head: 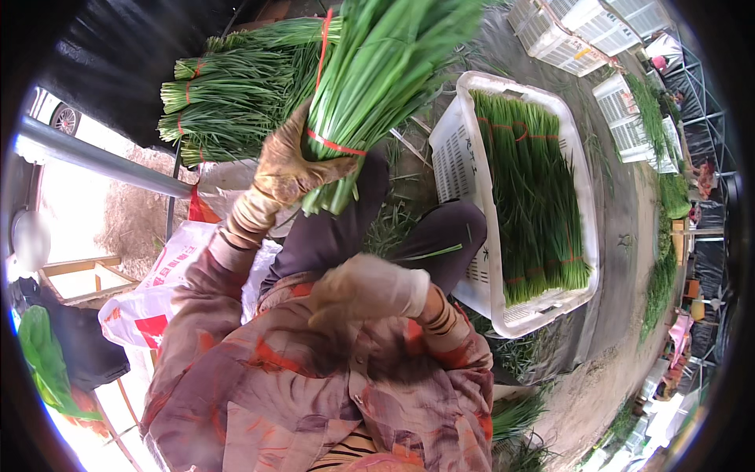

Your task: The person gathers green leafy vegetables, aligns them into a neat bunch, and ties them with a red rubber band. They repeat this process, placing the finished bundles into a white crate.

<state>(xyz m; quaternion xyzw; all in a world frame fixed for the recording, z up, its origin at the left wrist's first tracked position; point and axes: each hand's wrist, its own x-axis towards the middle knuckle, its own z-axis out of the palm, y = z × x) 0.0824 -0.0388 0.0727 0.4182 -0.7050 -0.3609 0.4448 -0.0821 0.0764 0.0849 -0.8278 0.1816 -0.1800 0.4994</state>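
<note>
My left hand [289,159], in a soiled work glove, grips a large bunch of green garlic chives [377,88] near its pale cut ends. A red band [336,144] circles the stems just above the glove, and the leaf tips blur at the top of the view. My right hand [365,289], gloved too, hovers before my jacket, close to my lap. It is motion-blurred, so its fingers are unclear. On my right stands a white plastic crate [463,159] holding rows of banded chive bunches [531,200].
Banded chive bunches [236,94] lie stacked beyond my left hand. White sacks [171,259] and a metal pole [106,156] are on the left. More white crates [566,35] stand at the upper right. Loose leaves [389,227] litter the ground by my knees.
</note>
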